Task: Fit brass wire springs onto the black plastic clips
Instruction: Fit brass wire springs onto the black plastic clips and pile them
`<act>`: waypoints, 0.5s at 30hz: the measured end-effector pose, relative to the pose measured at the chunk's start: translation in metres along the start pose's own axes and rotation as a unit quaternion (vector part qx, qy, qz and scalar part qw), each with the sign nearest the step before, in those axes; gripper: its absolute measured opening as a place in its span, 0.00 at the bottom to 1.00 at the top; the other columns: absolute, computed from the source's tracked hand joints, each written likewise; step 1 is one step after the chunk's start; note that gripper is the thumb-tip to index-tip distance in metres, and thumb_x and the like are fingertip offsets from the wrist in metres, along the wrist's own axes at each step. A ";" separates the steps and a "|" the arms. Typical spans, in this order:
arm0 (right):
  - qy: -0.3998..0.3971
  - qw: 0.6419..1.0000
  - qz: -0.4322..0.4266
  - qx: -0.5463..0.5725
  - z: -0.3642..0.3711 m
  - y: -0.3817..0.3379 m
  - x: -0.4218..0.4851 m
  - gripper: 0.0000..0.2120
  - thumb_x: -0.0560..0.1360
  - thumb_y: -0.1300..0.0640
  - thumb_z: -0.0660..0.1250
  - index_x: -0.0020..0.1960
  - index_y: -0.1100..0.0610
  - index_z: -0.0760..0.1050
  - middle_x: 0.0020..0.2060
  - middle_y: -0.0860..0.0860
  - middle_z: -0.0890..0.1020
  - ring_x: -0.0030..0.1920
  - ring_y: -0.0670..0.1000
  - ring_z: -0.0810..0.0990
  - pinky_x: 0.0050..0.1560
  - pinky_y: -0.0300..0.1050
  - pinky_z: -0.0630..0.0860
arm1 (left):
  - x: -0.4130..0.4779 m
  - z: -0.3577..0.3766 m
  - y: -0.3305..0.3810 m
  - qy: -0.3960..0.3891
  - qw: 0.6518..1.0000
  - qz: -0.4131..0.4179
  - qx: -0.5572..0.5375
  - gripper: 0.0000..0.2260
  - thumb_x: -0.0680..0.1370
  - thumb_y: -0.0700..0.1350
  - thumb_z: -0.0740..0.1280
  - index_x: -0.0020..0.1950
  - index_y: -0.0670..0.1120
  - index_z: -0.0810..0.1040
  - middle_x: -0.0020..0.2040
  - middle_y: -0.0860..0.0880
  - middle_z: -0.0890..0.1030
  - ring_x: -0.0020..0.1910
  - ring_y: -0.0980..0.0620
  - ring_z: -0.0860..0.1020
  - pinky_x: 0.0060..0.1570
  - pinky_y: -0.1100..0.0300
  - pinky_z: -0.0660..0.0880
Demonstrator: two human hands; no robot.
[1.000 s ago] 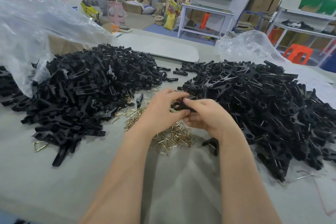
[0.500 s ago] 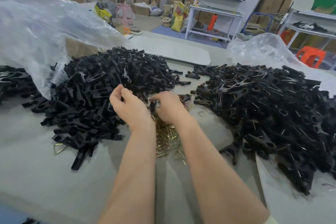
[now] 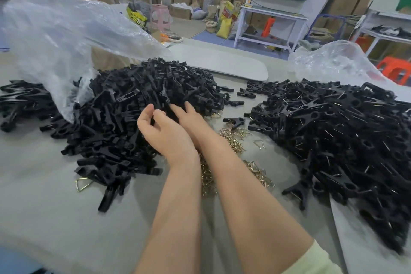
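Note:
A big heap of springless black plastic clips (image 3: 115,122) covers the left of the grey table. A second heap (image 3: 338,135), on the right, has brass wire showing in its clips. Loose brass wire springs (image 3: 235,138) lie scattered between the heaps, partly hidden under my forearms. My left hand (image 3: 165,134) hovers at the left heap's near edge, fingers loosely curled, and I see nothing in it. My right hand (image 3: 189,115) lies just beyond it, partly hidden, its straight fingers touching clips on that heap.
A clear plastic bag (image 3: 55,40) drapes over the left heap's back, and another bag (image 3: 333,62) sits behind the right heap. A single clip (image 3: 233,120) and a stray spring (image 3: 83,184) lie on the table (image 3: 44,207). A grey board (image 3: 222,62) lies at the far edge.
Both hands moved left from the spring scatter to the left heap. The clip they held together a second ago is no longer in them. The view swung left.

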State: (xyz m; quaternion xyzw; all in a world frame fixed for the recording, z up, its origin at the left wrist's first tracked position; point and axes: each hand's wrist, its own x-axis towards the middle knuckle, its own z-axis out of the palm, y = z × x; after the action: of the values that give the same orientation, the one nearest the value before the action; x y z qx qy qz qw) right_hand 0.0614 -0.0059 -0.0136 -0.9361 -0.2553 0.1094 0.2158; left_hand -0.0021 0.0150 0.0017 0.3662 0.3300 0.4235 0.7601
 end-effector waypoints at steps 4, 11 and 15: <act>0.022 0.999 0.013 -0.039 -0.003 -0.003 -0.006 0.22 0.80 0.49 0.58 0.73 0.47 0.61 0.69 0.59 0.61 0.66 0.63 0.65 0.62 0.55 0.67 | 0.000 -0.001 0.000 -0.008 1.000 0.012 0.001 0.08 0.81 0.41 0.57 0.57 0.47 0.72 0.62 0.46 0.75 0.54 0.54 0.75 0.56 0.60 0.74; 0.106 0.994 0.014 -0.007 -0.017 0.028 -0.046 0.16 0.75 0.53 0.68 0.62 0.50 0.71 0.53 0.52 0.76 0.48 0.52 0.76 0.48 0.43 0.72 | 0.000 -0.001 -0.002 -0.035 0.999 0.008 0.015 0.09 0.79 0.39 0.57 0.56 0.47 0.73 0.63 0.41 0.74 0.55 0.49 0.76 0.57 0.55 0.74; 0.194 0.963 0.047 0.181 -0.029 0.051 -0.058 0.10 0.76 0.60 0.66 0.56 0.51 0.75 0.38 0.43 0.76 0.38 0.43 0.74 0.38 0.36 0.68 | -0.006 0.004 -0.006 -0.090 0.993 -0.006 0.078 0.08 0.79 0.39 0.58 0.51 0.52 0.72 0.62 0.44 0.74 0.55 0.42 0.75 0.55 0.49 0.74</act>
State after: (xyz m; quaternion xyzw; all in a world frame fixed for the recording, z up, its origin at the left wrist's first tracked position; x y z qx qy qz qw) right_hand 0.0436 -0.0864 -0.0059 -0.8955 -0.1400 -0.0201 0.4221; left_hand 0.0010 0.0067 -0.0004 0.4595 0.2941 0.3573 0.7581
